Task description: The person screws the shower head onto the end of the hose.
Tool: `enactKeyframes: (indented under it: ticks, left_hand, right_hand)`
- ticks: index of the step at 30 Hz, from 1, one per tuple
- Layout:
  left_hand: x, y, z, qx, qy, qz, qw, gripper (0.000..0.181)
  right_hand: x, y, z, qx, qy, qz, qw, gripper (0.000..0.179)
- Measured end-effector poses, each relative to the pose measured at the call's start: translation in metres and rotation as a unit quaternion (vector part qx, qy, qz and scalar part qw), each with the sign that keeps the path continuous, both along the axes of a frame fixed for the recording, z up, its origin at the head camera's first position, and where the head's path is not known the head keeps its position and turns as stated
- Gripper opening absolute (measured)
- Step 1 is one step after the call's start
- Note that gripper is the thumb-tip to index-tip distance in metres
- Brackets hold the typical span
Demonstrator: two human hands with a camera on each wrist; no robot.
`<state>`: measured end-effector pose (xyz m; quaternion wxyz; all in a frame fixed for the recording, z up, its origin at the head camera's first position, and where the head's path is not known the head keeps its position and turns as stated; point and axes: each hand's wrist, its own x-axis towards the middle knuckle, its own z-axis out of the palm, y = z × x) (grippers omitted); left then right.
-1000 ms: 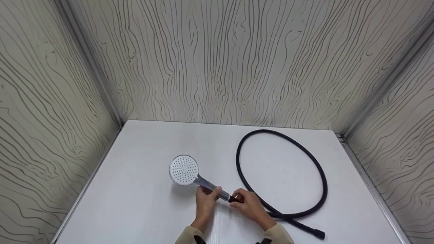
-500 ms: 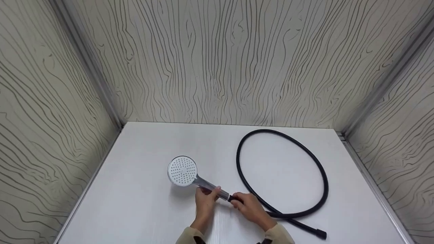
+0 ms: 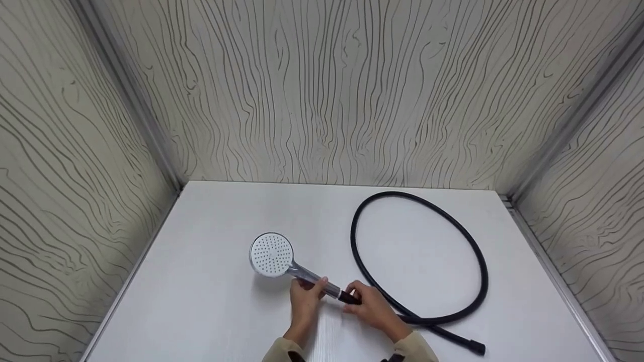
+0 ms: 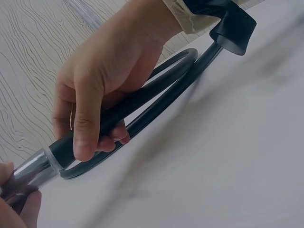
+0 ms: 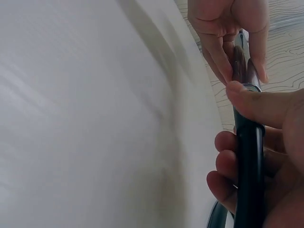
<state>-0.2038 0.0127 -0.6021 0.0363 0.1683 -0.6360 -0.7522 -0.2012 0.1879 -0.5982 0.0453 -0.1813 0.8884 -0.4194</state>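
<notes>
A chrome hand shower [image 3: 271, 255] with a white, dotted spray face lies tilted across the head view, face up. My left hand [image 3: 305, 304] grips its handle [image 5: 252, 73] near the lower end, thumb on top. At that end sits the black connector [image 3: 348, 297] of a hose, meeting the chrome end ring [image 4: 51, 160]. My right hand [image 3: 373, 306] holds this connector between thumb and fingers. In the right wrist view the thumb lies over the joint and the fingers curl below the hose. How far the connector is threaded on is hidden.
The black hose [image 3: 484, 271] loops over the right side of the white table [image 3: 201, 301] and crosses itself near my right wrist. Its free end [image 3: 475, 347] points to the front right. Wood-patterned panels [image 3: 322, 100] enclose the back and sides.
My right-hand fingers turned about the connector, closing over it half a second ago and now lifted back with more of it showing. My left hand and the hand shower stay nearly still.
</notes>
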Motion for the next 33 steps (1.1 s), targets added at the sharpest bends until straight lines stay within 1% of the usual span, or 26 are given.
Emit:
enactKeyframes:
  ticks: [3,6,7,8,10,12,13,14,15,17,19,21,23,25,27,29,31,33]
  left_hand:
    - [0.001,0.001,0.002,0.008,0.000,-0.001,1.0000,0.045]
    - [0.003,0.001,0.005,0.005,-0.005,-0.005,1.0000,0.048]
    - [0.005,0.001,0.009,0.004,-0.006,-0.006,1.0000,0.047]
    - [0.005,0.001,0.010,0.002,-0.006,-0.006,1.0000,0.047]
    - [0.005,0.000,0.011,0.000,-0.009,-0.005,0.9999,0.047]
    - [0.006,0.000,0.012,0.001,-0.007,-0.004,1.0000,0.046]
    - [0.006,0.000,0.012,0.001,-0.006,-0.004,1.0000,0.045]
    - [0.005,0.001,0.009,0.000,-0.006,-0.004,1.0000,0.046]
    - [0.005,0.001,0.008,0.001,-0.005,-0.004,1.0000,0.045]
    - [0.006,0.001,0.008,0.003,-0.002,-0.005,1.0000,0.045]
    - [0.006,0.000,0.008,0.004,0.001,-0.004,1.0000,0.044]
    - [0.006,0.000,0.008,-0.001,0.000,-0.002,1.0000,0.045]
    - [0.006,0.000,0.010,-0.013,-0.006,0.000,0.9999,0.045]
    - [0.005,0.000,0.010,-0.020,-0.012,0.004,0.9997,0.045]
    - [0.005,0.000,0.010,-0.024,-0.016,0.007,0.9996,0.045]
    - [0.005,0.000,0.009,-0.021,-0.016,0.008,0.9996,0.045]
    - [0.006,-0.001,0.008,-0.017,-0.014,0.003,0.9998,0.047]
    - [0.006,-0.002,0.007,-0.017,-0.012,-0.004,0.9998,0.049]
  right_hand:
    - [0.001,-0.001,0.000,-0.002,0.013,-0.019,0.9997,0.028]
    - [0.002,-0.002,0.001,0.011,0.047,-0.028,0.9985,0.024]
    - [0.002,-0.003,0.002,0.019,0.057,-0.028,0.9978,0.022]
    - [0.002,-0.003,0.002,0.027,0.067,-0.027,0.9970,0.019]
    - [0.003,-0.003,0.004,0.044,0.080,-0.015,0.9957,0.014]
    - [0.003,-0.002,0.005,0.055,0.086,0.007,0.9947,0.012]
    - [0.002,-0.002,0.005,0.060,0.085,0.018,0.9944,0.012]
    - [0.002,-0.001,0.006,0.064,0.083,0.028,0.9941,0.013]
    - [0.002,0.000,0.007,0.066,0.080,0.037,0.9939,0.014]
    - [0.001,0.001,0.007,0.065,0.075,0.044,0.9941,0.015]
    - [0.001,0.002,0.006,0.059,0.074,0.039,0.9947,0.015]
    - [0.002,0.001,0.004,0.048,0.085,0.027,0.9949,0.014]
    - [0.004,-0.001,0.001,0.043,0.106,0.009,0.9935,0.013]
    - [0.006,-0.003,-0.002,0.042,0.134,-0.007,0.9901,0.012]
    - [0.008,-0.006,-0.005,0.044,0.162,-0.020,0.9856,0.012]
    - [0.009,-0.008,-0.007,0.044,0.176,-0.027,0.9830,0.011]
    - [0.010,-0.008,-0.007,0.039,0.170,-0.027,0.9842,0.010]
    - [0.009,-0.008,-0.006,0.036,0.152,-0.019,0.9875,0.009]
